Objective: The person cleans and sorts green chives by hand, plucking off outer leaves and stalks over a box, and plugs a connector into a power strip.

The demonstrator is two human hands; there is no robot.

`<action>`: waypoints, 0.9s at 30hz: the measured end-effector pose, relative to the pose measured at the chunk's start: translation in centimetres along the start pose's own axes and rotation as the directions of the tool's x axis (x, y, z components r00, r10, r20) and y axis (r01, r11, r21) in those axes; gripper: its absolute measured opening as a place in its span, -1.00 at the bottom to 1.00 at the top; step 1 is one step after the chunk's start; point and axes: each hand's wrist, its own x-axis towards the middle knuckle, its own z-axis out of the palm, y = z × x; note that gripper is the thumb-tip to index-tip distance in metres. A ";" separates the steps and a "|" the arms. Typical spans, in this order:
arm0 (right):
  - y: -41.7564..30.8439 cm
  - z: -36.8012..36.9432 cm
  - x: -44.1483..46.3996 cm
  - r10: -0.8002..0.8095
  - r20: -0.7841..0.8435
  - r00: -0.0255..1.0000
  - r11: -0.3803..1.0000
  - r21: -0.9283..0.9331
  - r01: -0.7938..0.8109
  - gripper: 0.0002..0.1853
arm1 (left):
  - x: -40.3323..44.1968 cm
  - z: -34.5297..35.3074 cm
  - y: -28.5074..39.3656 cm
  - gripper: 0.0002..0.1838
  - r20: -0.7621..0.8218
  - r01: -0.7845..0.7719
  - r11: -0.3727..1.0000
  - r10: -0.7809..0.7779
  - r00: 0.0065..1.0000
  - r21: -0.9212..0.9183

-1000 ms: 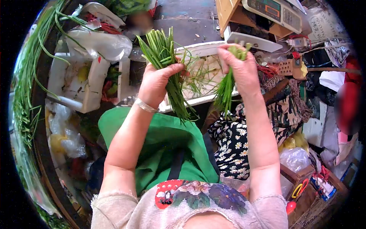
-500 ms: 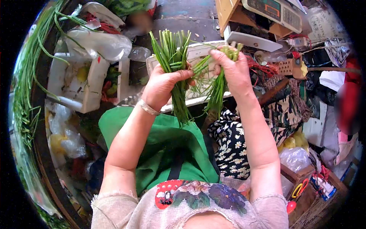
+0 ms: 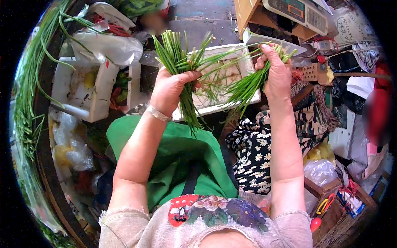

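My left hand (image 3: 171,89) is wrapped round a thick bunch of green stalks (image 3: 175,53), their cut ends up and their thin tips hanging below. To the right, my right hand (image 3: 276,74) grips a smaller bunch of green stalks (image 3: 248,89), which slants down to the left. A few long stalks stretch between the two bunches. Beneath and between my hands is a white foam box (image 3: 248,62) with loose green bits inside. A green apron (image 3: 173,161) covers my lap.
Another white foam box (image 3: 101,93) stands at the left under a plastic bag (image 3: 111,47). Long green stalks (image 3: 33,82) line the far left edge. A scale (image 3: 295,14) sits at the upper right. Scissors with yellow and red handles (image 3: 325,204) lie lower right.
My right hand has moved right, away from my left hand, with several stalks now stretched between them. My left hand shifted slightly right, then back left, keeping its bunch.
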 end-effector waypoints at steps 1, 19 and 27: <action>-0.2 -0.3 0.3 -0.032 -0.044 0.999 0.998 -0.046 0.030 -0.93 | 0.0 -0.1 0.0 -0.75 -0.021 -0.009 1.000 0.009 1.000 0.014; 0.3 -0.3 -0.5 0.162 0.194 0.967 0.801 -0.599 -0.014 -0.72 | 0.1 -0.8 0.0 -0.75 0.094 0.070 0.988 -0.057 0.994 -0.136; 0.3 0.0 -0.6 0.192 0.185 0.964 0.859 -0.506 -0.074 -0.81 | -0.2 -0.6 0.1 -0.73 0.121 0.055 0.986 -0.036 0.992 -0.154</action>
